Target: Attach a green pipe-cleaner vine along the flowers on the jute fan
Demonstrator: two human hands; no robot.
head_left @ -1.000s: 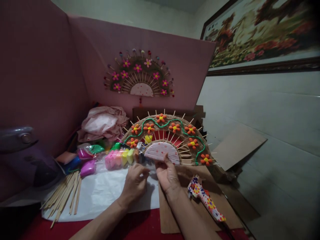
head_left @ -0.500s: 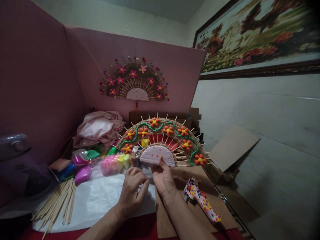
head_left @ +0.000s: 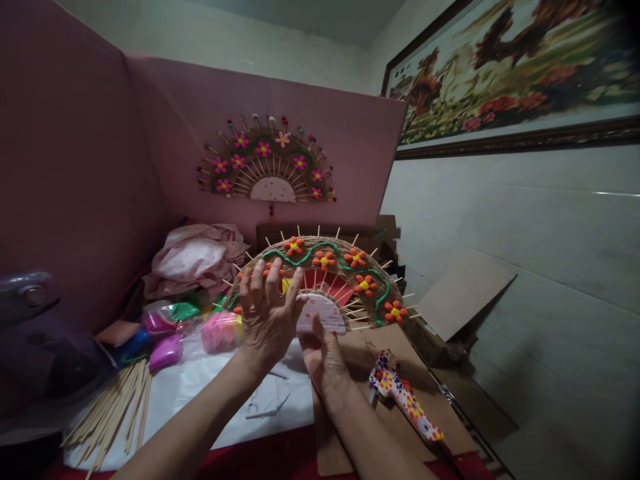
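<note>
A half-round craft fan (head_left: 345, 267) of twine and thin sticks stands upright before me, with orange flowers, a wavy green cord and a spotted white half-disc at its base. My right hand (head_left: 325, 360) grips that base, thumb in front and fingers behind. My left hand (head_left: 270, 307) is raised in front of the fan's left side with fingers spread, hiding some flowers there; whether it touches the fan I cannot tell. A flower-patterned glue gun (head_left: 405, 397) lies on a cardboard sheet (head_left: 335, 447) to the right.
Thin wooden sticks (head_left: 113, 413) lie on a white sheet (head_left: 200, 380) at left. Behind them are bags of coloured clay (head_left: 220, 331) and a crumpled pink cloth (head_left: 200, 257). Another fan (head_left: 267, 163) hangs on the pink panel. A cardboard piece (head_left: 467, 293) leans at the right wall.
My left hand has risen from below the fan to in front of its left side, its fingers spreading. The fan has shifted slightly left in my right hand.
</note>
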